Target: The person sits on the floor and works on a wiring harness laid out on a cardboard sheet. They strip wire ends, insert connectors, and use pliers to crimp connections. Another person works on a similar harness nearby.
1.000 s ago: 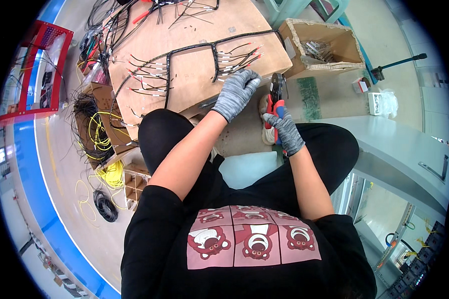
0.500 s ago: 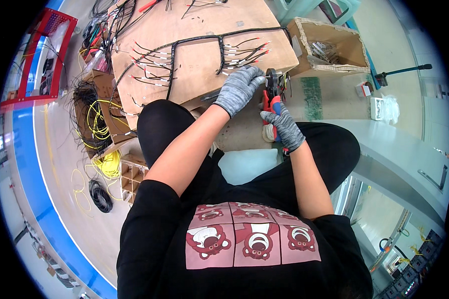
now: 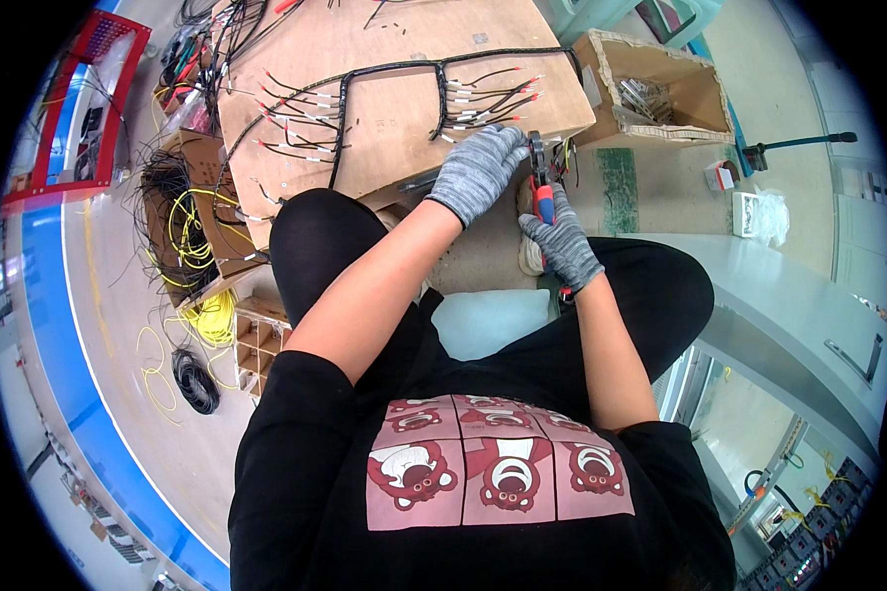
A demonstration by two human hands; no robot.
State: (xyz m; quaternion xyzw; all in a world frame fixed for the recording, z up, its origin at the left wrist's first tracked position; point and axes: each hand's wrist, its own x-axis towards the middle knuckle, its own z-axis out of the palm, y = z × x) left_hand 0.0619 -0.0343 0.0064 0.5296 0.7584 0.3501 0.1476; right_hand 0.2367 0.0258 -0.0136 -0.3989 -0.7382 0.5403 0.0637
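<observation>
Wire work at the bench, seen from above. The black wire harness lay on the wooden bench, its trunk running to the right edge and two branches reaching toward the near edge. Thin wires fanned out from both branches, many with white sleeves and red tips; this portion was judged to be done. The amount left could not be fixed: the loose wires just beyond the near right corner were too small to read, and the work at the pliers' head appeared unfinished.

The right hand, in a grey glove, was closed around the red-and-blue handles of the pliers, which stood with their dark head up, just off the near edge by its right corner. How wide the handles were spread could not be told. The left hand, likewise gloved, hung over the near edge with its fingers bent and drawn together, their tips beside the pliers' head; whether they pinched a wire could not be told, the gap being hidden
</observation>
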